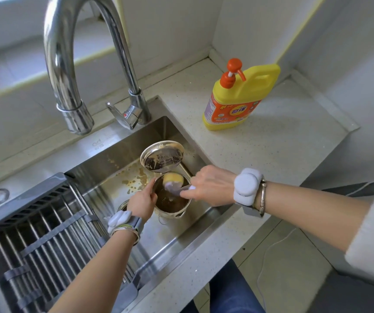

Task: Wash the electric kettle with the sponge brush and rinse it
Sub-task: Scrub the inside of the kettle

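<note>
The steel electric kettle stands in the sink at its right side. Its hinged lid is flipped open toward the back, the underside smeared with brown grime. Inside, the kettle looks brown and dirty. My left hand grips the kettle's left rim. My right hand holds the pale purple handle of the sponge brush, whose yellow sponge head sits at the far inner edge of the kettle's mouth.
The steel sink has brown stains on its floor behind the kettle. A chrome tap arches over the back left. A grey roll-up drying rack covers the sink's left part. A yellow detergent bottle stands on the counter at right.
</note>
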The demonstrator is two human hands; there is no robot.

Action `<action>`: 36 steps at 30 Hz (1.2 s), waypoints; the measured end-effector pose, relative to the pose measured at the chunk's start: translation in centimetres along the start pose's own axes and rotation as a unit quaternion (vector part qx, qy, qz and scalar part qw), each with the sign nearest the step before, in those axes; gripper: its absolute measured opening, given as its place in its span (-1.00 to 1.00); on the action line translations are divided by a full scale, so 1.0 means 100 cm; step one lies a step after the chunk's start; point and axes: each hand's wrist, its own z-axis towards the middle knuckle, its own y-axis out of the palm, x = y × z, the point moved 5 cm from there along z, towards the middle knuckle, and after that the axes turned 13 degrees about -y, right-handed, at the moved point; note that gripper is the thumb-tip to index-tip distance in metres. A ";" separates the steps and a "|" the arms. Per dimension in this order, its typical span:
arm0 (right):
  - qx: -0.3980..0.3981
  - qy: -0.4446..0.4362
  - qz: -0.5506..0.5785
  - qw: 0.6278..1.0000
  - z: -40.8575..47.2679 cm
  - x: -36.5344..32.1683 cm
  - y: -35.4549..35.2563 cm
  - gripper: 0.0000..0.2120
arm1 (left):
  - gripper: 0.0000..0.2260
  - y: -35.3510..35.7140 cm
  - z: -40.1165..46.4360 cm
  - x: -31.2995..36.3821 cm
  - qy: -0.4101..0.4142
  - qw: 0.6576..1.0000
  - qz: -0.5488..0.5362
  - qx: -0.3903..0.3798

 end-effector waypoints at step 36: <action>0.256 0.161 0.482 0.823 0.045 -0.055 -0.041 -0.66 | -0.65 -0.168 -0.145 -0.086 -0.076 0.709 -0.694 0.100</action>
